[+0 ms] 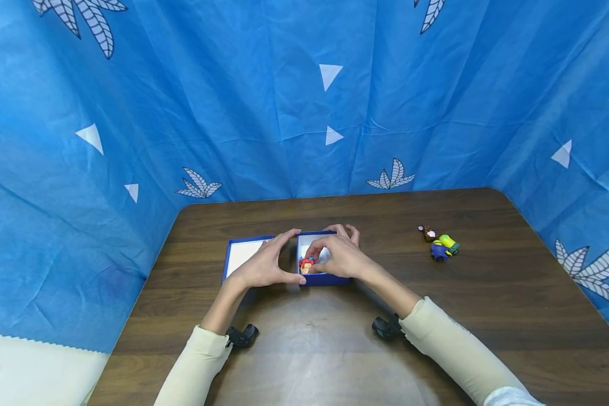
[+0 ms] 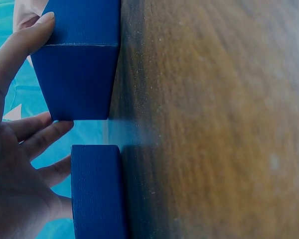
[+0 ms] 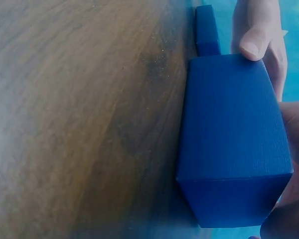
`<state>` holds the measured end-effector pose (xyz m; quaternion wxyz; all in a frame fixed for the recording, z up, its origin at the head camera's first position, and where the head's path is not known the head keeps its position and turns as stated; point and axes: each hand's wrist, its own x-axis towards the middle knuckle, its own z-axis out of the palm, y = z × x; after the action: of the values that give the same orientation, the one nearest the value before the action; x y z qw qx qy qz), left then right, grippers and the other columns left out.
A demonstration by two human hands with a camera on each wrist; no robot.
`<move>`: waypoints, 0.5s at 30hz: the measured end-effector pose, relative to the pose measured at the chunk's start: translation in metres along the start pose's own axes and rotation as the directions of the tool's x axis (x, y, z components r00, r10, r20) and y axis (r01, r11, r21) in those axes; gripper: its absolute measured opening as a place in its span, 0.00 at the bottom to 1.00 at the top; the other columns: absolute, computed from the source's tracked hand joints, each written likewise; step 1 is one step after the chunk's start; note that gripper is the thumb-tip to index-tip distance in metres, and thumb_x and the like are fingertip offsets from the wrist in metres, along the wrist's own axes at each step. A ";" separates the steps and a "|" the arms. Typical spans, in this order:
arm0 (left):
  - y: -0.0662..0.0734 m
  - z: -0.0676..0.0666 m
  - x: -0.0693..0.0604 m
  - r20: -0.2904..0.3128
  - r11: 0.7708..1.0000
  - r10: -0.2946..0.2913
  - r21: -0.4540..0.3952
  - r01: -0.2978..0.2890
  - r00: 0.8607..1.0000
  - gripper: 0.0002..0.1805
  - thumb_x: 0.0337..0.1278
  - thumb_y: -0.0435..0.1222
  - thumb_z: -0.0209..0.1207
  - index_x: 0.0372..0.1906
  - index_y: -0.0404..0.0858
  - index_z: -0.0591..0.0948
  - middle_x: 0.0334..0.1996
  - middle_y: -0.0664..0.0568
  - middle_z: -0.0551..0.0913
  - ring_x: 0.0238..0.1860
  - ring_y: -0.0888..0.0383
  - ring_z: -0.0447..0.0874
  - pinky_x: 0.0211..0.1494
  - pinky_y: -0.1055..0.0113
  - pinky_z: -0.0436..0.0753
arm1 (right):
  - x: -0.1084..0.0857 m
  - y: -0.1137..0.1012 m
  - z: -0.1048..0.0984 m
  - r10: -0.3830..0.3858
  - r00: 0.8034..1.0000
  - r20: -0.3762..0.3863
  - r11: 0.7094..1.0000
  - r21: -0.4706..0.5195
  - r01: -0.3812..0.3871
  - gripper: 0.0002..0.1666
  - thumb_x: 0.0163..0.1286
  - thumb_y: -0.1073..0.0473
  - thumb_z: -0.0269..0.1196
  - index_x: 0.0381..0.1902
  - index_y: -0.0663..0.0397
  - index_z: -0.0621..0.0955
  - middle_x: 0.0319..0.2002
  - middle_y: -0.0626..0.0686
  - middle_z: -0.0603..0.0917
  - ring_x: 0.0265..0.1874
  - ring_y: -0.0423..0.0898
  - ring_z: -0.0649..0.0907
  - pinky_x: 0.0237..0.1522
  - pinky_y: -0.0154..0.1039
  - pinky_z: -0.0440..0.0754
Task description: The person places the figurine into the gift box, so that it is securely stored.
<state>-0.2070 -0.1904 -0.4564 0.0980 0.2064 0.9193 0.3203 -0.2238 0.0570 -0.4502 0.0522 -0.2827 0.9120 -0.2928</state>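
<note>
A blue box (image 1: 330,280) with a white inside stands on the table, its top open. The left hand (image 1: 264,265) grips its left side, thumb at the front corner and fingers at the back corner; the left wrist view shows the thumb on the box (image 2: 79,74) edge. Inside the box, the right hand (image 1: 339,254) has thumb and index finger at a small red and tan figure (image 1: 307,265), apparently pinching it. Its other fingers reach over the back right rim. In the right wrist view the box (image 3: 234,119) wall hides the figure.
Left of the box lies a blue-edged lid (image 1: 241,252) with its white inside up. At the table's right are a brown figure (image 1: 428,233), a blue one (image 1: 439,251) and a yellow-green one (image 1: 449,243). Blue cloth (image 1: 294,101) hangs behind the table (image 1: 309,349).
</note>
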 end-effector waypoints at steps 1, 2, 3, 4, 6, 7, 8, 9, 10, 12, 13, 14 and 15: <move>0.000 0.000 0.000 0.000 1.000 0.000 -0.001 0.000 1.000 0.66 0.44 0.63 0.81 0.87 0.55 0.58 0.86 0.51 0.62 0.87 0.43 0.59 0.86 0.27 0.52 | 0.000 0.000 0.000 0.002 1.000 -0.002 1.000 -0.002 -0.002 0.12 0.60 0.46 0.83 0.39 0.35 0.91 0.35 0.40 0.92 0.77 0.61 0.66 0.76 0.76 0.37; 0.001 0.000 0.000 0.000 1.000 0.002 -0.003 -0.002 1.000 0.66 0.44 0.63 0.81 0.87 0.55 0.58 0.86 0.51 0.62 0.87 0.43 0.59 0.86 0.27 0.52 | 0.000 0.001 0.000 0.003 1.000 -0.004 1.000 -0.001 -0.003 0.12 0.60 0.46 0.83 0.40 0.36 0.91 0.35 0.40 0.92 0.77 0.61 0.66 0.76 0.76 0.37; 0.001 0.000 0.000 0.000 1.000 0.002 -0.002 -0.002 1.000 0.66 0.44 0.63 0.81 0.87 0.55 0.58 0.86 0.51 0.62 0.87 0.43 0.58 0.86 0.27 0.52 | 0.000 0.001 0.000 0.003 1.000 -0.008 1.000 0.000 -0.003 0.13 0.60 0.46 0.83 0.40 0.36 0.91 0.35 0.40 0.92 0.77 0.61 0.67 0.76 0.76 0.37; 0.001 0.000 0.000 0.001 1.000 0.003 -0.001 -0.003 1.000 0.65 0.44 0.63 0.81 0.87 0.56 0.58 0.86 0.51 0.62 0.87 0.43 0.58 0.86 0.27 0.51 | 0.000 0.002 0.000 0.002 1.000 -0.011 1.000 0.001 -0.002 0.14 0.60 0.46 0.83 0.41 0.36 0.91 0.35 0.39 0.92 0.77 0.60 0.67 0.77 0.76 0.37; 0.001 0.000 0.000 0.002 1.000 0.007 -0.002 -0.007 1.000 0.65 0.44 0.63 0.81 0.87 0.55 0.58 0.86 0.51 0.62 0.87 0.44 0.58 0.86 0.27 0.51 | 0.000 0.003 0.000 -0.002 1.000 -0.018 1.000 0.011 0.002 0.16 0.59 0.46 0.83 0.43 0.37 0.90 0.35 0.39 0.92 0.76 0.60 0.68 0.77 0.76 0.37; 0.001 0.000 0.000 0.002 1.000 0.008 -0.001 -0.008 1.000 0.66 0.45 0.63 0.81 0.87 0.54 0.58 0.86 0.51 0.62 0.87 0.44 0.58 0.86 0.27 0.51 | 0.001 0.004 0.000 -0.005 1.000 -0.019 1.000 0.018 0.005 0.17 0.60 0.46 0.83 0.44 0.38 0.90 0.36 0.39 0.92 0.76 0.60 0.68 0.77 0.76 0.37; 0.000 0.000 0.000 0.002 1.000 0.007 0.001 -0.007 1.000 0.66 0.44 0.63 0.81 0.87 0.54 0.58 0.86 0.51 0.62 0.87 0.44 0.58 0.86 0.27 0.51 | 0.001 0.005 -0.001 -0.008 1.000 -0.020 1.000 0.024 0.009 0.18 0.60 0.45 0.83 0.45 0.38 0.90 0.36 0.39 0.92 0.75 0.60 0.69 0.77 0.76 0.37; 0.000 0.000 0.000 0.003 1.000 0.007 0.001 -0.007 1.000 0.66 0.44 0.63 0.81 0.87 0.53 0.58 0.86 0.51 0.62 0.87 0.44 0.58 0.86 0.27 0.50 | 0.001 0.005 -0.001 -0.011 1.000 -0.022 1.000 0.029 0.012 0.19 0.60 0.45 0.83 0.46 0.38 0.90 0.37 0.39 0.92 0.75 0.59 0.69 0.77 0.75 0.37; 0.000 -0.001 0.000 0.004 1.000 0.006 0.002 -0.006 1.000 0.66 0.45 0.63 0.81 0.87 0.53 0.58 0.86 0.51 0.62 0.87 0.44 0.58 0.86 0.27 0.50 | 0.001 0.006 -0.002 -0.014 1.000 -0.024 0.999 0.033 0.015 0.19 0.60 0.45 0.83 0.47 0.39 0.90 0.38 0.39 0.93 0.74 0.59 0.70 0.77 0.75 0.37; 0.000 -0.001 0.000 0.005 1.000 0.005 0.006 -0.005 1.000 0.66 0.45 0.63 0.81 0.87 0.52 0.58 0.86 0.51 0.62 0.87 0.44 0.58 0.86 0.28 0.50 | 0.001 0.008 -0.003 -0.022 0.999 -0.031 0.999 0.047 0.023 0.20 0.61 0.45 0.82 0.49 0.40 0.90 0.39 0.40 0.93 0.73 0.58 0.71 0.77 0.75 0.38; 0.001 -0.001 -0.001 0.005 1.000 0.004 0.008 -0.005 1.000 0.66 0.44 0.63 0.81 0.87 0.52 0.58 0.86 0.51 0.62 0.87 0.44 0.58 0.86 0.28 0.50 | 0.001 0.009 -0.004 -0.027 0.999 -0.038 0.998 0.056 0.029 0.21 0.61 0.46 0.82 0.50 0.41 0.90 0.40 0.42 0.93 0.72 0.57 0.72 0.78 0.75 0.38; 0.001 -0.001 -0.001 0.006 1.000 0.005 0.007 -0.005 1.000 0.66 0.44 0.63 0.81 0.87 0.52 0.57 0.86 0.51 0.62 0.87 0.44 0.58 0.86 0.27 0.50 | 0.001 0.010 -0.005 -0.033 0.998 -0.049 0.997 0.064 0.036 0.21 0.61 0.46 0.82 0.50 0.42 0.90 0.42 0.43 0.94 0.71 0.57 0.74 0.78 0.75 0.39; 0.001 -0.001 -0.001 0.007 1.000 0.005 0.004 -0.005 1.000 0.67 0.45 0.63 0.80 0.87 0.52 0.57 0.86 0.51 0.61 0.87 0.43 0.58 0.86 0.27 0.50 | 0.001 0.011 -0.006 -0.041 0.997 -0.063 0.996 0.074 0.045 0.21 0.62 0.47 0.82 0.51 0.43 0.90 0.43 0.44 0.94 0.70 0.56 0.75 0.78 0.75 0.40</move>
<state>-0.2061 -0.1908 -0.4549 0.0999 0.2100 0.9192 0.3179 -0.2317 0.0669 -0.4514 0.0285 -0.2908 0.8951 -0.3367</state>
